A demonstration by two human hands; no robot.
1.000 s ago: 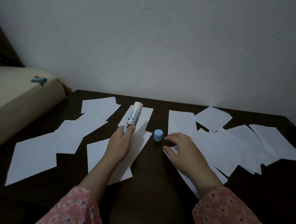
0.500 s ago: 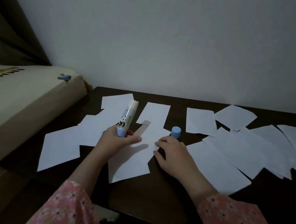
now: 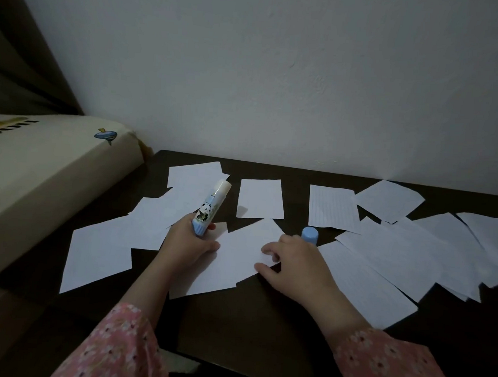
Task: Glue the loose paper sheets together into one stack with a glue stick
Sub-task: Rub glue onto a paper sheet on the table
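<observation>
Head view: dark table (image 3: 248,328) set against a pale wall (image 3: 278,73), loose paper sheets (image 3: 398,255) scattered across it from the left edge to the right edge, several overlapping toward the right. Left hand (image 3: 187,244) grips the glue stick (image 3: 210,209) by its blue base, fingers curled round it; the stick tilts up and away, uncapped, pale tip toward the far edge, panda print on the barrel. Right hand (image 3: 295,264) rests on the right edge of the centre sheet (image 3: 231,260), fingers bent, fingertips pressing the paper; thumb at the sheet's near corner. Blue cap (image 3: 309,235) stands upright on the table just beyond the right hand. A cream cushion (image 3: 38,181) lies beside the table's left edge. Pink floral sleeves (image 3: 121,346) cover both forearms.
</observation>
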